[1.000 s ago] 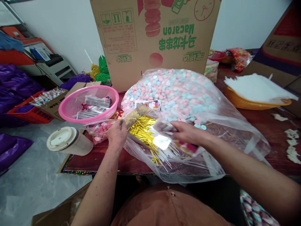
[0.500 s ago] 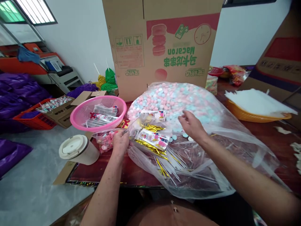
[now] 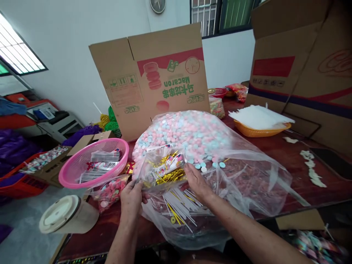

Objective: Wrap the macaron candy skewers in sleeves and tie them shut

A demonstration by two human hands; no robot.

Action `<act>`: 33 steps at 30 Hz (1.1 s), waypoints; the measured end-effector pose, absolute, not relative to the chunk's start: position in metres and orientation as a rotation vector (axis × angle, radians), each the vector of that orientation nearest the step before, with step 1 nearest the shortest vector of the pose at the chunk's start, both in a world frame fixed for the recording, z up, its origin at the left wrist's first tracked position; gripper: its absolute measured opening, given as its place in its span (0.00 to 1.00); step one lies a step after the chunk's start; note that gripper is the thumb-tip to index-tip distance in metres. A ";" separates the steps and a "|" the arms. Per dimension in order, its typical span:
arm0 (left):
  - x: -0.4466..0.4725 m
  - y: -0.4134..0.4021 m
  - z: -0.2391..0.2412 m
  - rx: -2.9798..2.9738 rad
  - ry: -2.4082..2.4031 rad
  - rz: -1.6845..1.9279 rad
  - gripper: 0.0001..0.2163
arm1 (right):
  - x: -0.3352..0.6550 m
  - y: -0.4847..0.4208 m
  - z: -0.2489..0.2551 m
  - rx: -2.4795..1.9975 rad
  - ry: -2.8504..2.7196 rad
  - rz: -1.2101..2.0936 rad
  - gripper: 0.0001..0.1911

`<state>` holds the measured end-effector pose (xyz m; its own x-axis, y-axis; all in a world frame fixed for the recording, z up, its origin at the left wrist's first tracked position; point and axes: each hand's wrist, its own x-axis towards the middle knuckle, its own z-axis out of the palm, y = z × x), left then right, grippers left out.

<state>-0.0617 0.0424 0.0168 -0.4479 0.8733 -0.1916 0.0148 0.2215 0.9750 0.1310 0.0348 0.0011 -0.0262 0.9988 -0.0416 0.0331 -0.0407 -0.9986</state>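
A big clear plastic bag full of pink and blue round candies lies on the dark wooden table. Inside its near end are gold twist ties, white sticks and small printed wrapper bags. My left hand is closed on the bag's left edge, close to a small bag of pink candies. My right hand is curled around the clear plastic beside the gold ties and the printed wrappers.
A pink basket with packets sits at the left, a lidded white cup at the table's near-left corner. An upright Macaron carton stands behind, an orange basket of white sheets at right, large cartons beyond.
My right hand has come back from the candies to the bag's near end and closed on the plastic by the gold ties. The camera has tilted up and turned to the right.
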 end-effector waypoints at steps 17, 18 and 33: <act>-0.128 -0.020 -0.007 0.810 1.971 1.248 0.23 | 0.067 0.216 0.018 -1.912 -2.499 0.394 0.16; -0.128 -0.019 -0.005 0.855 2.000 1.198 0.22 | 0.063 0.220 0.015 -1.968 -2.533 0.379 0.17; -0.137 0.002 -0.014 0.894 1.778 0.818 0.15 | 0.104 0.146 0.059 -2.014 -2.194 0.217 0.21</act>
